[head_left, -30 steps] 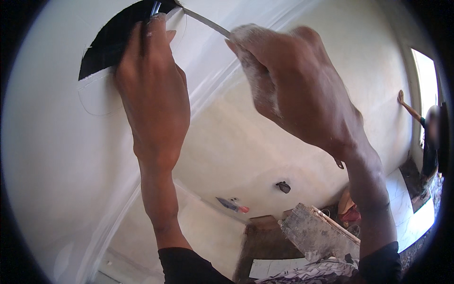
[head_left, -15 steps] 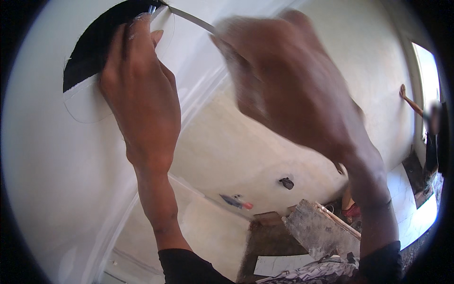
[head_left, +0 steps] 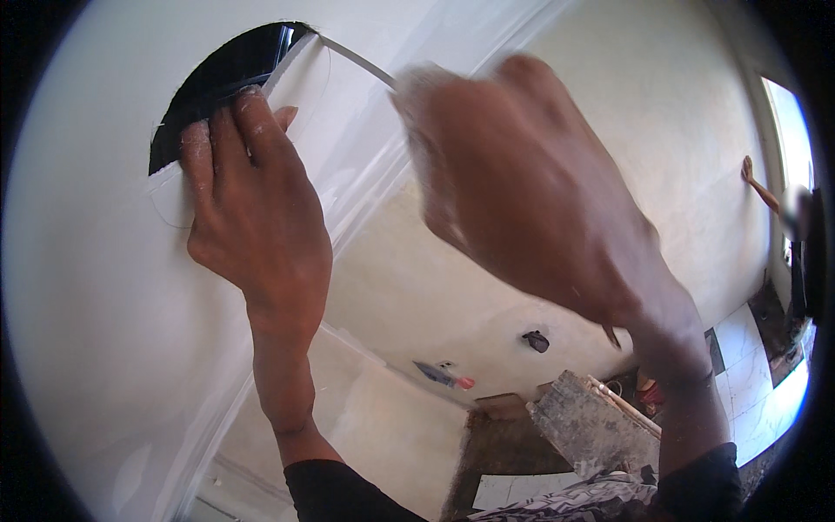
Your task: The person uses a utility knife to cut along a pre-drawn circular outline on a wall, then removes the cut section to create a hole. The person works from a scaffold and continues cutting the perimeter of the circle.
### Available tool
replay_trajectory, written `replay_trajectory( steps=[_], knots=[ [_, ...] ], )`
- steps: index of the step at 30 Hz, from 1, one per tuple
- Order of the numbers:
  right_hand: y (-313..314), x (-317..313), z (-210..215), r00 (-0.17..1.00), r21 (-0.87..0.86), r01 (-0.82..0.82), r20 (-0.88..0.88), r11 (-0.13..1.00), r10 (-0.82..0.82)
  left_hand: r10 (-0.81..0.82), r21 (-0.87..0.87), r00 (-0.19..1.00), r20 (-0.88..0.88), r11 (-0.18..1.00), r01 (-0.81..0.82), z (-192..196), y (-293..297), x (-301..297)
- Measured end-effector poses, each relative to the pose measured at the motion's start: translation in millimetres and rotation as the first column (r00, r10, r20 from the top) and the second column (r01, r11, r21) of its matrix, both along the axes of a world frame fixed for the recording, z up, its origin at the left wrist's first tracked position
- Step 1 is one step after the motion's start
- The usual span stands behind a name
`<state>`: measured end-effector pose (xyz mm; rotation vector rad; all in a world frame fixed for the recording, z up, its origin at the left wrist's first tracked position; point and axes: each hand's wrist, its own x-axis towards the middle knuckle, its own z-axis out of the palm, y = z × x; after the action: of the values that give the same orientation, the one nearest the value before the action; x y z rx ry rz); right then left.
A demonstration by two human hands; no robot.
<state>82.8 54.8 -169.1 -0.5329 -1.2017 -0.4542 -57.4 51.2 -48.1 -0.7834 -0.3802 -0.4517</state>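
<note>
Overhead, a white ceiling board (head_left: 96, 287) has a dark, partly cut round hole (head_left: 217, 78) with a pencilled circle around it. My left hand (head_left: 257, 209), dusted white, lies against the half-cut piece of board (head_left: 304, 96). Its fingertips reach the hole's edge and hold the piece. My right hand (head_left: 522, 191) is blurred and shut on the handle of a thin saw blade (head_left: 352, 59). The blade's tip runs into the cut at the hole's top right.
Beige plastered walls meet the ceiling at a moulded edge (head_left: 383, 174). On the wall are a dark socket opening (head_left: 536, 341) and a red-handled tool (head_left: 445, 376). Below stand a mortar-stained board (head_left: 591, 426) and a tiled floor (head_left: 765, 383). A bright window (head_left: 787, 148) is at right.
The hole now sits lower and fuller in view and the cut piece hangs further open. My left hand has slid down below the hole. My right hand keeps moving the blade, blurred.
</note>
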Motion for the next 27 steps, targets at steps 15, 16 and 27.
replay_trajectory(
  steps=[15, 16, 27],
  knots=[
    [11, -4, 18, 0.992, -0.146, -0.122, -0.005, 0.982, 0.123, -0.004, -0.098, 0.994, -0.108, 0.995, -0.006, 25, -6, -7],
    [11, -5, 14, 0.997, -0.131, -0.079, -0.036, 0.988, 0.075, 0.0, -0.107, 0.995, -0.098, 0.994, -0.01, 20, -3, -9],
    [21, 0, 16, 0.999, -0.089, -0.037, -0.02, 0.995, 0.035, 0.02, -0.265, 1.0, -0.02, 0.964, -0.025, 24, -7, -2]
  ],
)
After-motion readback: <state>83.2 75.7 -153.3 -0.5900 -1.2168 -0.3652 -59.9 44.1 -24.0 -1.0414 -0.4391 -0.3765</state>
